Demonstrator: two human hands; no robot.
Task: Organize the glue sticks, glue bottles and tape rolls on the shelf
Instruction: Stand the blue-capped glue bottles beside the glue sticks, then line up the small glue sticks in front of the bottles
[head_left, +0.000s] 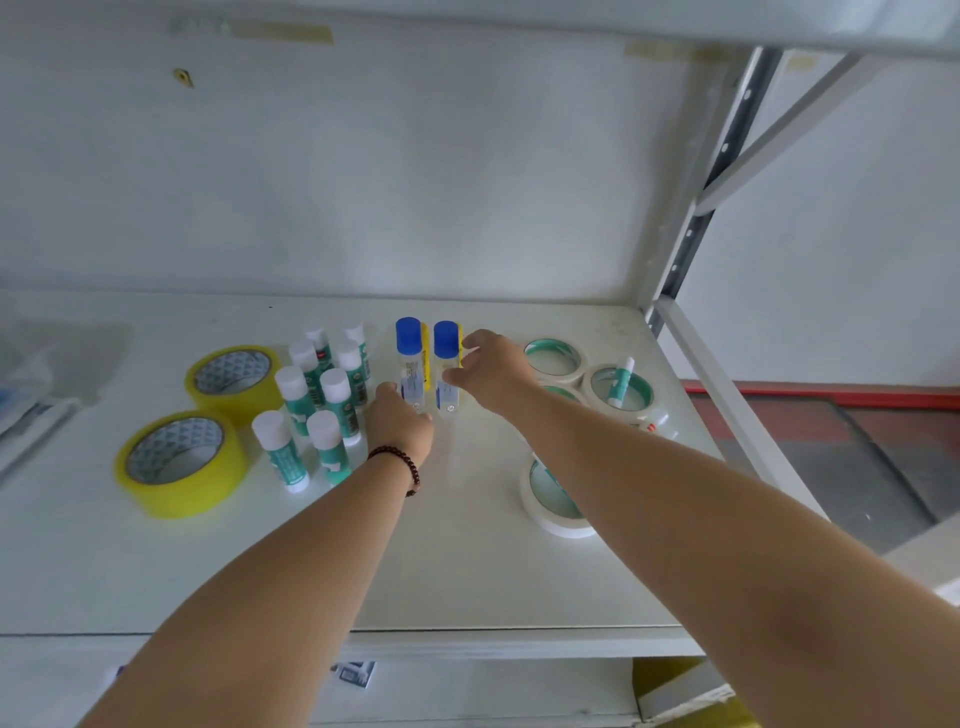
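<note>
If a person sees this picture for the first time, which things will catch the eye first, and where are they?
Two hands meet at mid-shelf: the left hand and the right hand each grip one of the two blue-capped glue bottles. Left of them stand the green glue sticks in rows, then two yellow tape rolls. White tape rolls lie on the right.

On the shelf (467, 571), two packing tape rolls (208, 431) lie leftmost, upright glue sticks (317, 405) right of them, glue bottles (428, 364) at centre, and masking tape rolls (576, 384) rightmost, one ringing a glue stick (622, 382).
</note>
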